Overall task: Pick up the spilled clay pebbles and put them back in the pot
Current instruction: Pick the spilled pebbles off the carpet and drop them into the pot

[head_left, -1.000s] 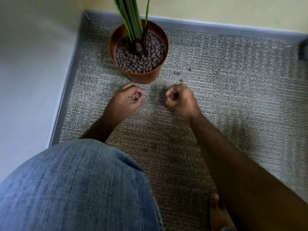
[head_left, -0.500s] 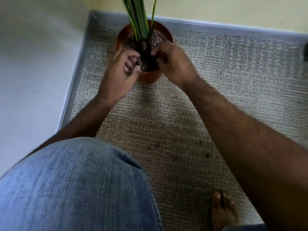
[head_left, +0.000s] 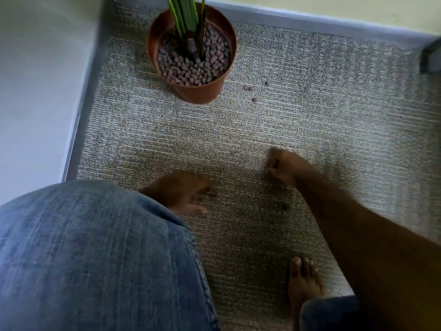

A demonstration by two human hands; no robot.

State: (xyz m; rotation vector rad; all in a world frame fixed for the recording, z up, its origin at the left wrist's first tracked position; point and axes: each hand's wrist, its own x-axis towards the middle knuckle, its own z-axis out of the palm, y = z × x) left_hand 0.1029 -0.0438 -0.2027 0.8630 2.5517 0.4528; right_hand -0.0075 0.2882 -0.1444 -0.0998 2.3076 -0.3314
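Observation:
The terracotta pot [head_left: 202,94] stands on the carpet at the top, with green leaves and a fill of brown clay pebbles [head_left: 191,70]. Three spilled pebbles [head_left: 248,88] lie just right of the pot. More dark pebbles [head_left: 284,206] lie in shadow between my hands. My left hand [head_left: 181,192] is low on the carpet beside my knee, fingers apart, with a pebble at its fingertips. My right hand [head_left: 284,166] is curled into a loose fist on the carpet, blurred. I see nothing in it.
My jeans-covered knee [head_left: 95,254] fills the lower left. A bare foot [head_left: 303,280] rests on the grey carpet at the lower right. A grey skirting edge [head_left: 78,120] borders the carpet on the left and at the top. A dark object [head_left: 430,58] sits at the right edge.
Both hands were over the pot half a second ago. They have pulled back toward me and dropped to the carpet; the left hand has opened.

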